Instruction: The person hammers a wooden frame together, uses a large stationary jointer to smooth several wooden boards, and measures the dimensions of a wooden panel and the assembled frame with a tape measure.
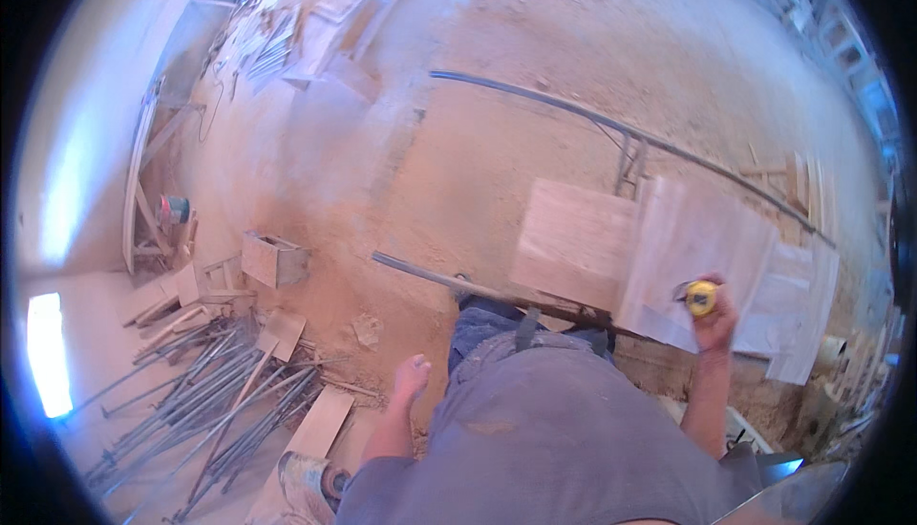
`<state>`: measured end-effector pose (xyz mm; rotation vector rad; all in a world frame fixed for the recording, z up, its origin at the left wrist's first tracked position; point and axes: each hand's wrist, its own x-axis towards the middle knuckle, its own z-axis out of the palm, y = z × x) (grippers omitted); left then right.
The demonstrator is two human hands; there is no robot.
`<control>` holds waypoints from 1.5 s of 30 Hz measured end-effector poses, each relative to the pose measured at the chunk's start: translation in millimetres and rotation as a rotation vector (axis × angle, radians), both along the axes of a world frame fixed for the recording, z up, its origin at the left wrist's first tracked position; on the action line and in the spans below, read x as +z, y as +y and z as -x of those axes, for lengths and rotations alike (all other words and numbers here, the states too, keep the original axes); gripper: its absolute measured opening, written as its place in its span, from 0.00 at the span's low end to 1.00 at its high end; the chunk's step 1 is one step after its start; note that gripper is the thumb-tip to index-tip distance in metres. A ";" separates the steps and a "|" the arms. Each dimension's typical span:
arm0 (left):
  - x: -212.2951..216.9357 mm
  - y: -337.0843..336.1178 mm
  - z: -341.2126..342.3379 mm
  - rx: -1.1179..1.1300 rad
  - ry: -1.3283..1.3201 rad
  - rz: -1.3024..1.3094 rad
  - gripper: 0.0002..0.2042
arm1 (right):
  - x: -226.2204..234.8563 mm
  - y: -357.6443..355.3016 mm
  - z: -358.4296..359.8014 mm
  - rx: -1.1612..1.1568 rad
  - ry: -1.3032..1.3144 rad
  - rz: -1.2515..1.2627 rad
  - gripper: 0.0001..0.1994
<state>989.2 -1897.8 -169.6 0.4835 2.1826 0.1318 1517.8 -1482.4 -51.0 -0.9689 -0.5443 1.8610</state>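
Note:
My right hand (716, 330) is closed round a yellow tape measure (702, 298) with dark parts. It is held above the pale boards (693, 248) that lie on two long metal rails. No drawn-out blade can be made out. My left hand (411, 378) hangs low beside my body, away from the boards, its fingers curled in and nothing showing in them. A squarish wooden panel (575, 241) lies left of the pale boards, close in front of me.
Long rails (564, 105) run across the dusty floor. At lower left lies a heap of metal poles (205, 401) with loose planks. A wooden box (274, 259) and a bucket (174, 210) stand further left. More boards (339, 23) are piled at the far left.

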 end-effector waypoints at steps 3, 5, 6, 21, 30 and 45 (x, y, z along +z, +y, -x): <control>-22.4 -13.0 39.2 0.094 -0.046 -0.177 0.26 | 18.3 -45.0 182.7 0.308 -0.087 0.028 0.28; -8.0 -24.9 79.0 0.294 -0.085 -0.243 0.25 | 43.4 -64.8 293.0 0.591 0.011 0.115 0.32; -2.6 -35.3 96.0 0.400 -0.100 -0.271 0.25 | 53.2 -74.5 343.8 0.759 -0.085 0.106 0.33; 83.7 -162.6 55.2 1.569 0.062 -0.416 0.12 | -1.9 -84.9 746.2 1.612 -0.152 -0.298 0.14; 72.9 -96.8 253.9 1.420 0.147 -0.526 0.12 | -201.8 18.5 618.0 1.082 -0.352 -0.139 0.08; 168.6 470.6 497.3 0.184 -0.669 -0.910 0.19 | -113.0 85.8 628.1 0.314 -0.745 0.335 0.06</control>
